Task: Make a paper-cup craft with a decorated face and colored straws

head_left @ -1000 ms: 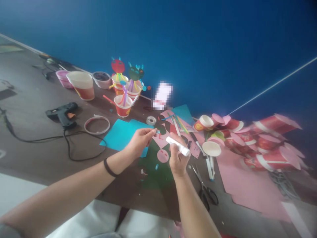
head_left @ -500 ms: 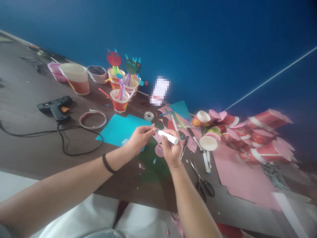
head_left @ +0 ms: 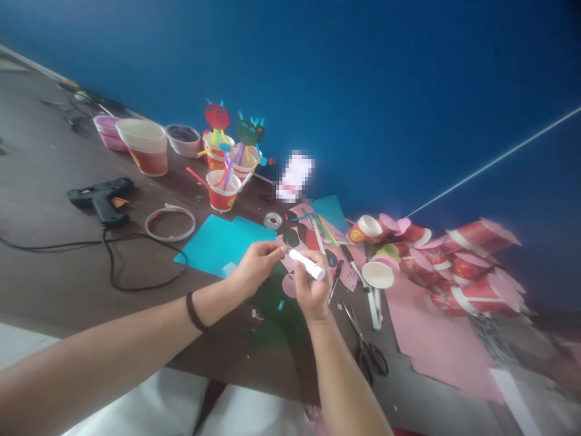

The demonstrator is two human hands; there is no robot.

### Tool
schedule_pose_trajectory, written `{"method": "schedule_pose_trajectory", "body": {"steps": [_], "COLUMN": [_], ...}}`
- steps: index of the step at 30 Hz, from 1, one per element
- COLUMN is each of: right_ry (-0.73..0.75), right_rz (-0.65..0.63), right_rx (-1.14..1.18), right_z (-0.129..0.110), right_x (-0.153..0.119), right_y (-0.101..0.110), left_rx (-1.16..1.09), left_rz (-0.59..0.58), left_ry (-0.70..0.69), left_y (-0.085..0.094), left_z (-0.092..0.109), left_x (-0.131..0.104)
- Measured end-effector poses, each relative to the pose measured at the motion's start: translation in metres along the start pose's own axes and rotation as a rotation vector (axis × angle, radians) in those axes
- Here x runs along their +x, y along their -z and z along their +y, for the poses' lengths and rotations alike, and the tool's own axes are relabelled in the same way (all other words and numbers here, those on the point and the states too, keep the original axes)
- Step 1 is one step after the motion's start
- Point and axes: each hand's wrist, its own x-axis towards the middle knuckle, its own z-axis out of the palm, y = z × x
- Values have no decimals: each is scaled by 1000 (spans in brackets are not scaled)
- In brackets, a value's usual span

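A thick white marker is gripped in my right hand, its tip end pointing left toward the other hand. My left hand is pinched at the marker's tip end, on something small that I cannot make out. Both hands are over dark green paper and pink paper scraps. Blue paper sheets lie to the left of my left hand. Scissors rest on the table to the right of my right forearm, near some more white markers.
A black glue gun with its cable lies at the left. Paper cups with colourful figures stand at the back. Red cups and pink paper fill the right. A tape roll sits beyond my hands.
The camera view has shifted and tilted slightly. Both hands keep nearly the same pose, with the marker still in my right hand.
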Motion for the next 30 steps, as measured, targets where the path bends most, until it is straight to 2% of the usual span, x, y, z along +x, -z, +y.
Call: {"method": "schedule_pose_trajectory", "body": {"steps": [17,22,28,30], "right_ry": [-26,-67,-206,-177], "right_rz": [-48,-40,143,125], "right_rx": [2,-3,13,30], "right_z": [2,2,13,12], "right_x": [-1,0,-3,-5], "right_y": [-4,-5,-4,-4], "left_rx": [15,-39,-179,-183], "left_rz": [0,-51,-52,-52], "left_ry": [23,31,121,125], "left_y": [2,5,8,7], "left_z": [0,-5,-8,-6], "left_x": [-1,5,10,9]}}
